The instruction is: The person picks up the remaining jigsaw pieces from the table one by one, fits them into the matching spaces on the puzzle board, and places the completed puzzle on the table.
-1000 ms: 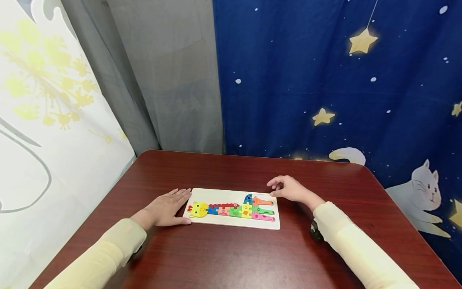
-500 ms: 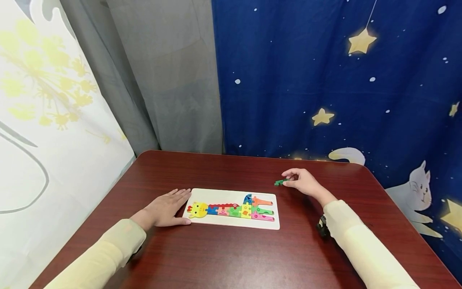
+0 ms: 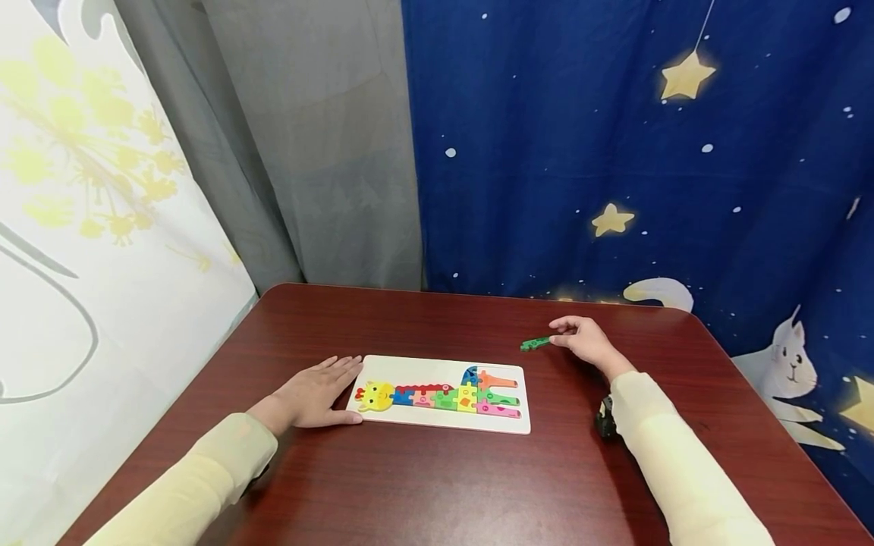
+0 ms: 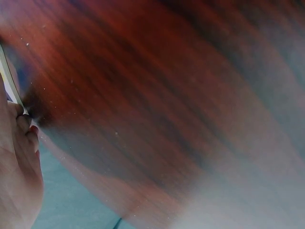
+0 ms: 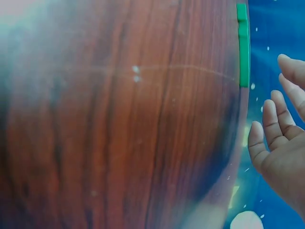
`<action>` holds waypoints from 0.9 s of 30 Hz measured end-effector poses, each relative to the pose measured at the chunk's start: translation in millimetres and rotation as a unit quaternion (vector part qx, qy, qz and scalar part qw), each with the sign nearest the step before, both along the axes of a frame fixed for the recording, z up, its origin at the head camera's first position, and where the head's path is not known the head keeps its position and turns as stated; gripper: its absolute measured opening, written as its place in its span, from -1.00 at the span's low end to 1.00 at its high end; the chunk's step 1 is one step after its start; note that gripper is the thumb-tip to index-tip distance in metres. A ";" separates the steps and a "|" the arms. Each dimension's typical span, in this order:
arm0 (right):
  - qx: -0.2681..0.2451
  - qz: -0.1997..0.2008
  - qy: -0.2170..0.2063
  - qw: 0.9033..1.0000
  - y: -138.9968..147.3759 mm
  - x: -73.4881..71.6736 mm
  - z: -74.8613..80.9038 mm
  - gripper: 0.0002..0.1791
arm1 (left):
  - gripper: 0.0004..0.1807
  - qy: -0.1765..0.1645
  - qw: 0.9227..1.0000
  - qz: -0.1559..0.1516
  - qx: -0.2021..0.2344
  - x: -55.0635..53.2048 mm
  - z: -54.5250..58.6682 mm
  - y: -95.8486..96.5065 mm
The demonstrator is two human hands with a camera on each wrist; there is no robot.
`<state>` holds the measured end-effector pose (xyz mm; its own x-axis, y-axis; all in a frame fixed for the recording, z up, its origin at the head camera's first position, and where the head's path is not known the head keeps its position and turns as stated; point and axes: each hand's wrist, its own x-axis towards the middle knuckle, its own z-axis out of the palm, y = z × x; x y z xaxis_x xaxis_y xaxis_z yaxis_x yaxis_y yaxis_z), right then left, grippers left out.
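Note:
A white puzzle board [image 3: 410,369] with a colourful giraffe lies flat on the table. My left hand [image 3: 318,393] rests on the table with straight fingers, its fingertips and thumb at the board's left end. In the left wrist view that hand [image 4: 19,157] is partly seen beside the board's edge. A green puzzle piece [image 3: 535,343] lies on the table beyond the board's right end. Just right of it is my right hand [image 3: 583,340], fingers loosely bent. The right wrist view shows a gap between the green piece [image 5: 244,52] and the right hand [image 5: 281,129].
The dark red wooden table [image 3: 423,485] spreads around the board. Behind it hang a grey curtain [image 3: 341,152] and a blue star-patterned curtain [image 3: 519,167]; a white printed cloth [image 3: 102,326] is at the left.
My right hand has moved from the board's top right corner away to the back right. The green piece came into view at its fingers and now lies released on the table. The left hand stays put.

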<state>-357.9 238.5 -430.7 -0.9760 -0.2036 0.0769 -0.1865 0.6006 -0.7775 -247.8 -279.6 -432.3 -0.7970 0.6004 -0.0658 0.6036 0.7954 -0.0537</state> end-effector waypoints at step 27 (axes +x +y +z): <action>0.075 0.024 -0.012 0.997 4.8 -10.4 -11.8 -0.73 | 0.15 -0.009 1.000 0.007 -0.014 -0.5 2.2 1.6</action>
<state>-368.4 243.3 -442.5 -0.9662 -0.2572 0.0195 -0.2005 0.7013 -0.6841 -248.3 -278.1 -430.1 -0.8033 0.5877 -0.0961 0.5943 0.8016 -0.0649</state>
